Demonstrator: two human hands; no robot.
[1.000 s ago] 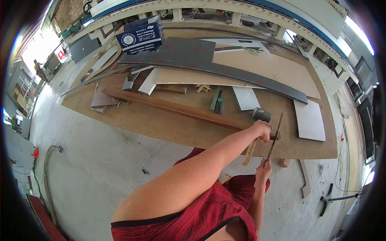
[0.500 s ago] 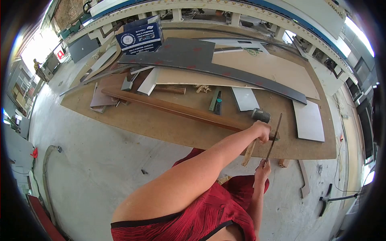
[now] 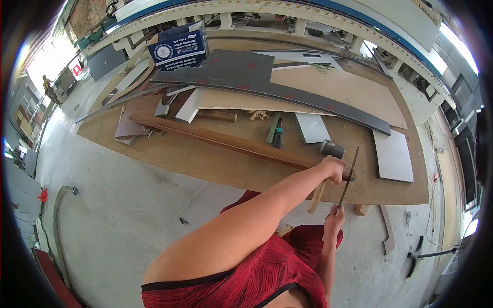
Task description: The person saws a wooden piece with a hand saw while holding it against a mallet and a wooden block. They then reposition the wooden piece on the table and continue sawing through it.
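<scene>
A long reddish-brown wooden rail (image 3: 221, 138) lies across the front part of the workbench. My left hand (image 3: 334, 168) is closed around its right end, pressing it near the bench edge. Below it, my right hand (image 3: 334, 219) grips the lower end of a thin, dark metal file (image 3: 349, 177). The file slants upward, its blade against or very near the rail's end; exact contact is too small to tell. A mallet with a dark head (image 3: 333, 149) lies beside my left hand, its wooden handle (image 3: 316, 199) passing under my wrist and jutting past the bench edge.
The brown bench top (image 3: 246, 173) also carries a dark grey panel (image 3: 241, 69), a blue adhesive box (image 3: 179, 49), white board pieces (image 3: 394, 156) and a teal-black tool (image 3: 278, 134). A long machine (image 3: 226, 20) stands behind. Far left, another person (image 3: 50, 90) stands.
The file has shifted very slightly down toward me, with my right hand still around it. My left hand stays on the rail's end.
</scene>
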